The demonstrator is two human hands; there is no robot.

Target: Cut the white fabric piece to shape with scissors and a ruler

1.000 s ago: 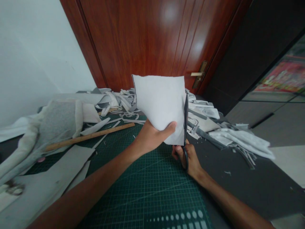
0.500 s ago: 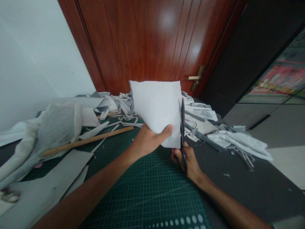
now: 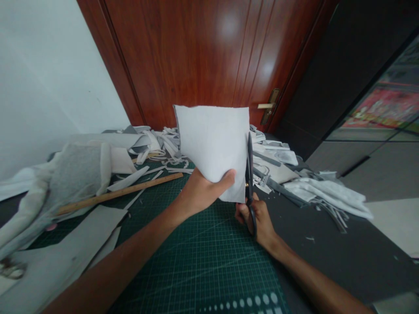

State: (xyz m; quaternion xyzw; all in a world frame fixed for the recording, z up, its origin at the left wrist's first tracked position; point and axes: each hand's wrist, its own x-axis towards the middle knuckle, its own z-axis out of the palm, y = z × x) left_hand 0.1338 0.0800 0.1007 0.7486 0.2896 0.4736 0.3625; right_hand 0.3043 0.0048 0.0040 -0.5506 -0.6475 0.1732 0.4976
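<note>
Above the mat, my left hand (image 3: 204,192) grips a white sheet (image 3: 214,139) by its lower part, thumb in front and fingers behind it. Whether the sheet is fabric or leather I cannot tell; a thin grey edge shows at its left. My right hand (image 3: 258,216) is closed around the handles of black scissors (image 3: 250,168). Their blades point upward along the sheet's right edge, close against it. Part of the fingers in the handle loops is hidden.
A green cutting mat (image 3: 196,261) lies under my hands on a dark table (image 3: 321,257). A wooden ruler (image 3: 121,194) and grey-white pieces (image 3: 72,244) lie left. Scraps (image 3: 163,141) pile along the back, a white cloth (image 3: 327,196) at right. Behind stands a brown door (image 3: 183,56).
The sheet's top edge has risen slightly and its upper left corner has shifted left. The scissors stay at its right edge, tilted a little differently. Both hands keep their hold.
</note>
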